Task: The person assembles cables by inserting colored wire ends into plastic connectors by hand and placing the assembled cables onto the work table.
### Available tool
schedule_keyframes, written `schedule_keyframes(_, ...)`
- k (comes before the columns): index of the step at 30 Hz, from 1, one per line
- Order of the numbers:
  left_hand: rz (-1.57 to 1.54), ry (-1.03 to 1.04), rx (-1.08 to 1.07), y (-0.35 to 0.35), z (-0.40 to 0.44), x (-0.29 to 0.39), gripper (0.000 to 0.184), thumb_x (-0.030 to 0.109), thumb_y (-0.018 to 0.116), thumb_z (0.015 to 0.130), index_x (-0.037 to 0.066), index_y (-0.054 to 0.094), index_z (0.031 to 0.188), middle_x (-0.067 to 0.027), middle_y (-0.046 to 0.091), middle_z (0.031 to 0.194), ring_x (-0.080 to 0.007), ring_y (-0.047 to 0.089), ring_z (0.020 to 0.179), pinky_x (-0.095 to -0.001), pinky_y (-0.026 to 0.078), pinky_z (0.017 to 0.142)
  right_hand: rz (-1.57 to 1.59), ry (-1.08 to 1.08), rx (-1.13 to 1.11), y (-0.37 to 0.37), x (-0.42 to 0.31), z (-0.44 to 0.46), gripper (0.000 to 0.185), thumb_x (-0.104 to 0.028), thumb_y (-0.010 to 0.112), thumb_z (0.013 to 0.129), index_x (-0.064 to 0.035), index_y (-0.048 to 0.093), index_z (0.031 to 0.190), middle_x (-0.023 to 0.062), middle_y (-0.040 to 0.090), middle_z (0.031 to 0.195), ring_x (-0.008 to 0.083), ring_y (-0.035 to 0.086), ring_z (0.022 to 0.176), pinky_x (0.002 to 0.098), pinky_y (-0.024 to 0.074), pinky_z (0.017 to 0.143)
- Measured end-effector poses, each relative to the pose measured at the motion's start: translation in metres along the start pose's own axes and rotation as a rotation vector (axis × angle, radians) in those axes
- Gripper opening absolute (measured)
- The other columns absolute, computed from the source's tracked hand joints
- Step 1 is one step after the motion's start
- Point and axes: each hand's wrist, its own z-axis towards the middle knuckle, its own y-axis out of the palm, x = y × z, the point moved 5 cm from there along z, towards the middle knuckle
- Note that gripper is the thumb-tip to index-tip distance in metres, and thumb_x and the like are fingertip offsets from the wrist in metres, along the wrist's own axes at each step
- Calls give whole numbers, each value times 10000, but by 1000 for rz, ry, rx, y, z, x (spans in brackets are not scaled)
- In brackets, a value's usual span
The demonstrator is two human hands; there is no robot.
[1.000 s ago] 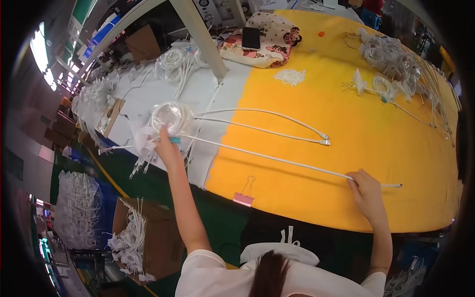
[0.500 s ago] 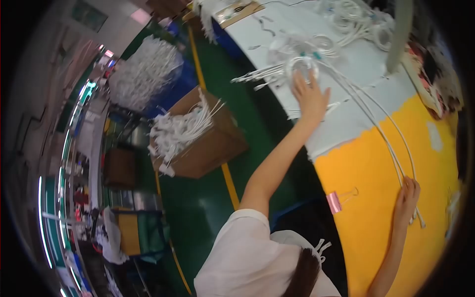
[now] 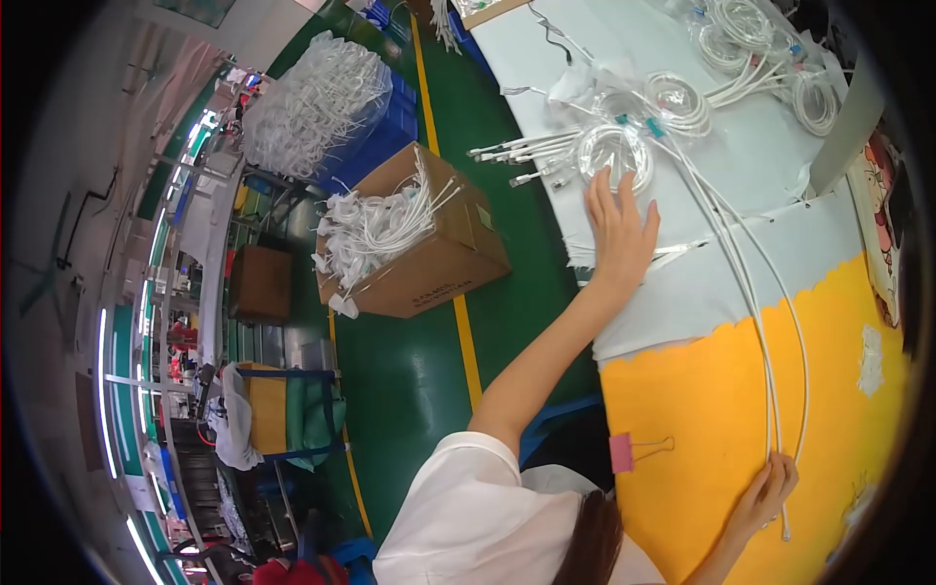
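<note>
My left hand (image 3: 621,229) lies with its fingers stretched out, the fingertips at the lower edge of a coil of white cable (image 3: 641,161). Near the coil are clear plastic bags and a small teal tie (image 3: 655,127). Several cable ends with plugs (image 3: 522,148) stick out to the coil's left. Long white cables (image 3: 741,258) run from the bundle down across the table. Low on the yellow part, my right hand (image 3: 765,495) is closed around these cables, and a plug end (image 3: 786,534) shows past the fingers.
The table has a grey-white cover (image 3: 673,307) and a yellow cover (image 3: 687,390) with a pink binder clip (image 3: 622,453). More cable coils (image 3: 746,34) lie at the back. On the green floor stand a cardboard box (image 3: 458,249) of cables and a blue bin (image 3: 390,127) with a full plastic bag.
My right hand has slid down along the cables, towards their ends. My left hand has drawn back from the coil's middle to its lower edge. The view has shifted slightly.
</note>
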Motion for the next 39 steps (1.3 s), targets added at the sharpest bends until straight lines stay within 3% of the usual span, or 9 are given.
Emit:
schedule_keyframes(3, 59, 85, 36, -1, 3, 6, 405, 53, 560, 737, -34, 396, 1096, -249, 297, 1174, -399, 291, 1101, -452, 266, 924, 35, 17, -5, -1, -2, 3, 147, 8, 425, 863, 52, 510, 974, 129, 438, 1024, 234, 469, 936, 299, 425, 764)
schedule_keyframes(10, 89, 77, -24, 1, 5, 10, 380, 30, 556, 729, -51, 408, 1069, -258, 290, 1158, -425, 301, 1078, -477, 279, 907, 7, 91, -1, -4, -7, 9, 133, 29, 417, 857, 48, 513, 947, 125, 436, 1017, 229, 476, 898, 297, 423, 735)
schedule_keyframes(12, 66, 69, -23, 2, 5, 9, 358, 14, 552, 724, -43, 418, 1051, -254, 295, 1158, -425, 310, 1075, -474, 289, 900, -227, -147, 32, -11, -32, 26, 166, 14, 584, 766, 7, 593, 932, 153, 545, 933, 242, 538, 809, 326, 474, 693)
schedule_keyframes(22, 108, 86, 3, 0, 5, 11, 242, -3, 539, 727, 0, 489, 964, -221, 326, 1166, -389, 315, 1098, -444, 296, 903, -174, -145, 63, -11, -26, 26, 107, -49, 566, 799, 0, 625, 873, 127, 580, 847, 240, 550, 772, 307, 477, 634)
schedule_keyframes(24, 90, 109, 17, -4, 7, 13, 231, -20, 531, 717, -17, 485, 944, -239, 332, 1148, -416, 319, 1087, -474, 294, 901, 121, 200, -29, -2, 2, 7, 128, 27, 414, 857, 52, 513, 935, 122, 443, 994, 229, 475, 888, 287, 419, 717)
schedule_keyframes(31, 25, 332, 74, -8, -1, 26, 221, -54, 520, 662, 12, 508, 873, -169, 444, 1076, -361, 394, 1045, -472, 298, 895, 88, 66, -6, -3, -7, 10, 124, 17, 427, 852, 33, 524, 927, 115, 458, 956, 214, 475, 896, 271, 410, 729)
schedule_keyframes(33, -147, 402, 44, -8, -5, 33, 198, -69, 526, 655, 17, 526, 833, -151, 496, 1024, -336, 439, 1006, -417, 313, 900, 65, 10, -5, -4, -5, 9, 125, 14, 437, 847, 24, 523, 936, 110, 457, 960, 212, 476, 903, 268, 406, 741)
schedule_keyframes(35, -575, 207, -9, -24, -9, 59, 182, -86, 504, 684, 11, 513, 838, -146, 515, 986, -294, 486, 952, -388, 350, 872, 87, 12, 0, -6, -7, 9, 125, 8, 439, 847, 25, 521, 941, 109, 456, 961, 215, 474, 910, 268, 406, 744)
schedule_keyframes(39, -1661, 256, -155, -166, -18, 185, 148, -71, 470, 741, 3, 481, 869, -139, 534, 869, -236, 522, 850, -353, 412, 775, 182, -21, 43, -1, 1, 4, 148, 15, 429, 840, 4, 525, 953, 104, 457, 974, 213, 474, 921, 259, 404, 768)
